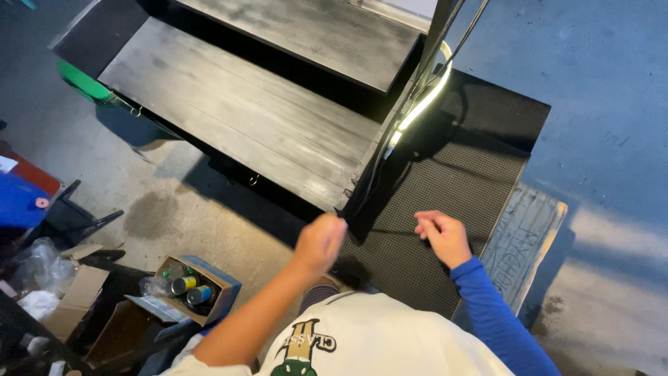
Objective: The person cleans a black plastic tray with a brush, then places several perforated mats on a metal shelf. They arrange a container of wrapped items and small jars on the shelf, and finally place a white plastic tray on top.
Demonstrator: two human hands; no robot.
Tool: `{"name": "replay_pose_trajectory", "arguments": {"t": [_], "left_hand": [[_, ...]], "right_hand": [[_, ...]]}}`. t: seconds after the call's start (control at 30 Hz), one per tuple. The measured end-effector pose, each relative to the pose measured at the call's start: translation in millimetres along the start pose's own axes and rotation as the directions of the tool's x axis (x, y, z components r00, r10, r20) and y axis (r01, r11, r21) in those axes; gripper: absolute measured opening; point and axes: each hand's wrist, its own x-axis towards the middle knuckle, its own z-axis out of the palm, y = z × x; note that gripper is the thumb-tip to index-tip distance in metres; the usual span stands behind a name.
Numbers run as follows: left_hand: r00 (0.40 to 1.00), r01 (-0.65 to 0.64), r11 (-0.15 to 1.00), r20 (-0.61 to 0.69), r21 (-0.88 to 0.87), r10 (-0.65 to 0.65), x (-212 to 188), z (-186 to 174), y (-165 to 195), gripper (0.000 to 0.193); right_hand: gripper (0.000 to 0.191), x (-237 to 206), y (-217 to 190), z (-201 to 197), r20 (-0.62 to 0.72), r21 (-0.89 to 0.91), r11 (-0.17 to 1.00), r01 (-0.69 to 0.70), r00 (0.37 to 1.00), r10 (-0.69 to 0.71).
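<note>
Black strip [362, 209] runs up-right toward the lit bar; left hand [319, 242] grip pinches its lower end.

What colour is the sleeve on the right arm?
Blue sleeve, seen in the head view.

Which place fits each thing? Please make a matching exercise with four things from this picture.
Things:
1. left hand
2. right hand
3. cans
4. light strip

Places:
a. in a cardboard box on the floor
b. above the black mesh panel
c. along the edge of the dark wooden shelves
d. at the corner of the lower shelf

Pairs: 1-d, 2-b, 3-a, 4-c
</note>
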Motion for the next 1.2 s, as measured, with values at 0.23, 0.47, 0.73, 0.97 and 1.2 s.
{"name": "replay_pose_trajectory", "arguments": {"t": [0.23,0.47,0.73,0.97,1.2], "left_hand": [[0.921,-0.306,0.918,0.323,0.252,0.218,-52,36,-11,0.03],[0.909,-0.326,0.881,0.37,0.344,0.193,-65,43,-20,0.043],[0.969,-0.22,0.931,0.176,0.292,0.173,-61,7,-14,0.015],[0.975,0.147,0.979,-0.187,0.14,-0.12,-106,-58,-47,0.021],[0.774,0.06,-0.001,0.047,-0.998,-0.631,-163,-125,-97,0.069]], "right_hand": [[0.021,-52,-51,41,0.158,-0.516,0.744,0.423,0.901,-0.403],[0.024,-64,-74,67,0.12,-0.686,0.598,0.414,0.875,-0.468],[0.039,-63,-109,87,0.237,-0.282,0.7,0.657,0.754,-0.612],[0.047,-45,-163,167,0.397,0.007,0.73,0.684,0.668,-0.629],[0.072,-62,-220,359,0.603,0.292,0.384,0.876,0.143,-0.785]]}}
